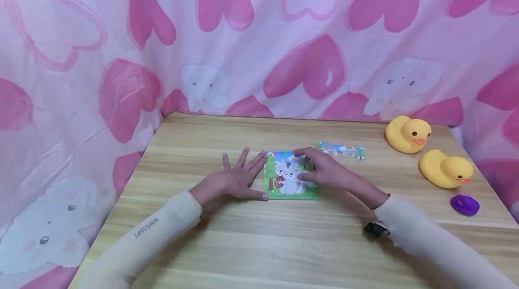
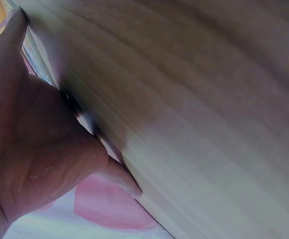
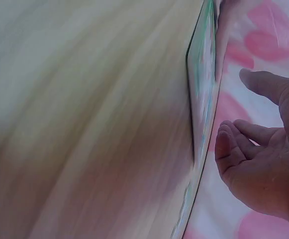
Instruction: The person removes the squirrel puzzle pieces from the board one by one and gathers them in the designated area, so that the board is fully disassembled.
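Observation:
A square jigsaw puzzle [image 1: 289,185] with a white squirrel-like animal, a green tree and blue sky lies flat on the table. Spread fingers of my left hand [image 1: 236,180] rest along its left side, thumb at the lower left corner and a fingertip at the upper left. Over its right part is my right hand [image 1: 327,169], thumb and bent fingers apart, covering some of the picture. The right wrist view has a gap between that thumb and the fingers [image 3: 231,147], with nothing between them. Joined puzzle pieces [image 1: 344,150] lie just behind the right hand.
Two yellow rubber ducks [image 1: 407,134] [image 1: 445,169] stand at the table's right side. A purple ring-shaped object [image 1: 465,205] lies in front of them. The wooden table [image 1: 259,244] meets a pink heart-patterned curtain [image 1: 243,54] at the back and sides.

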A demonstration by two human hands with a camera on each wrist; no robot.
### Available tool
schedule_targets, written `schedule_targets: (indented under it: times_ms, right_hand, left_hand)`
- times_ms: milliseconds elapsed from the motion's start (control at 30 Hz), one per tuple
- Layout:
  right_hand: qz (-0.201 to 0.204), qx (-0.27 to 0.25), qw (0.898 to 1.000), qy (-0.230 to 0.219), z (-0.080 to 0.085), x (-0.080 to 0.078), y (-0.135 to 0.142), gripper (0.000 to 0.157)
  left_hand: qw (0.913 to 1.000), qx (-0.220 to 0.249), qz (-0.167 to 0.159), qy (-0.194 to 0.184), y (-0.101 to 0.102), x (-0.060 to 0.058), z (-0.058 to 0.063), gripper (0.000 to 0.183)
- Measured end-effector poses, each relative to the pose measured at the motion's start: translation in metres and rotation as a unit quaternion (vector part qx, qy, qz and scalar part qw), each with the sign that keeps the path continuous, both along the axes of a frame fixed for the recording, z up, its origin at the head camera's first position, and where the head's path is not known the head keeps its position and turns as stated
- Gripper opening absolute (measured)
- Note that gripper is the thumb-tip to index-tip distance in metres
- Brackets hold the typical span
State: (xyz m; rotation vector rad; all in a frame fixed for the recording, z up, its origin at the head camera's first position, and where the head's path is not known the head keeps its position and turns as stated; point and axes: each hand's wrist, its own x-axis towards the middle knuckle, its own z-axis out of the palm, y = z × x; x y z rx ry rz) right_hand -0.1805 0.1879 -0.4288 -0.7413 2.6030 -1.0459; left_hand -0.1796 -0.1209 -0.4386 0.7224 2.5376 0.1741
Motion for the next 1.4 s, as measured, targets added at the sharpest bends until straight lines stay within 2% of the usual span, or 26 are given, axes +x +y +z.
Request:
schedule_targets:
  times_ms: [133, 267, 433, 633, 733, 833, 1033, 1200, 1400]
  right_hand:
    - [0.029, 0.002, 1.0, -0.003, -0.001, 0.009, -0.015, 0.067]
    - [0.043, 0.03, 0.999, -0.003, -0.003, 0.018, -0.028, 0.071]
    - [0.026, 0.068, 0.997, 0.007, -0.001, 0.026, -0.041, 0.078]
    - [0.01, 0.119, 0.992, 0.045, -0.004, 0.029, -0.052, 0.075]
    - [0.009, 0.131, 0.989, 0.071, -0.006, 0.027, -0.057, 0.07]
    - [0.011, 0.124, 0.989, 0.077, -0.006, 0.022, -0.061, 0.067]
    - [0.024, 0.089, 0.995, 0.048, -0.004, 0.009, -0.062, 0.066]
    - [0.045, 0.063, 0.997, 0.019, -0.004, -0.002, -0.059, 0.057]
    - [0.069, 0.053, 0.996, 0.01, -0.007, -0.011, -0.058, 0.049]
  left_hand:
    - [1.0, 0.003, -0.008, 0.001, 0.003, -0.001, 0.002, 0.122]
    - [0.9998, 0.001, -0.018, 0.001, 0.006, -0.001, 0.002, 0.121]
    - [0.9998, -0.005, -0.019, -0.001, 0.009, 0.0, 0.001, 0.12]
    - [0.9999, -0.004, -0.015, -0.002, 0.008, -0.001, 0.002, 0.121]
    - [0.9999, -0.005, -0.013, -0.005, 0.007, -0.001, 0.003, 0.122]
    - [0.9999, -0.005, -0.013, -0.01, 0.005, -0.001, 0.004, 0.123]
    - [0.9999, -0.002, -0.01, -0.005, 0.003, -0.003, 0.003, 0.124]
    - [0.9999, -0.003, -0.01, -0.006, 0.002, -0.003, 0.003, 0.124]
    - [0.9999, -0.007, -0.011, -0.005, 0.0, -0.002, 0.002, 0.124]
